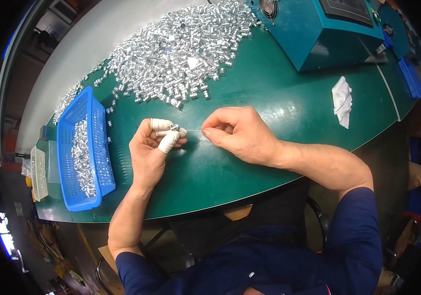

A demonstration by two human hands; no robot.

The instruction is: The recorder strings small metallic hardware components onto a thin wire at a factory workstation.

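My left hand, with white finger cots on its thumb and fingers, pinches a small silvery metal part. From the right, my right hand is closed on a thin metal rod, whose far end meets the part at my left fingertips. Whether the rod is inside the part or only touching it, I cannot tell. Beyond both hands, a large heap of similar shiny metal parts covers the far side of the green table.
Left of my left hand stands a blue plastic basket holding many metal parts, with a small white basket beside it. A teal machine box sits at the far right. A crumpled white cloth lies on the table's right side.
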